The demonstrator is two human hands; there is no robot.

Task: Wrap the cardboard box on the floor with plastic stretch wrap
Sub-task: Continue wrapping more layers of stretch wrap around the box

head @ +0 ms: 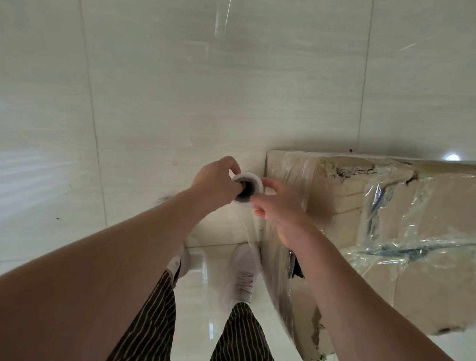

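**Box at three o'clock, roll held upright at its corner**

Box [435, 295] sits on the floor [201, 308] to my three o'clock, near the wall [181, 90], its torn cardboard already under a few loose bands of film. I see the roll [255, 181] end-on at centre, just beside the box's near corner. My left hand [215, 185] grips it from nine o'clock, fingers [233, 164] curled over the rim and, it seems, hooked into the core. My right hand [281, 209] pinches the rim from three o'clock. I judge the two-sided hold keeps the roll vertical, so it can turn and pay out. Film [251, 232] runs from the roll towards six o'clock and onto the box's near face. Keeping close to the corner likely holds that sheet taut and flat. My shoe [242, 274] stands just beside that face.
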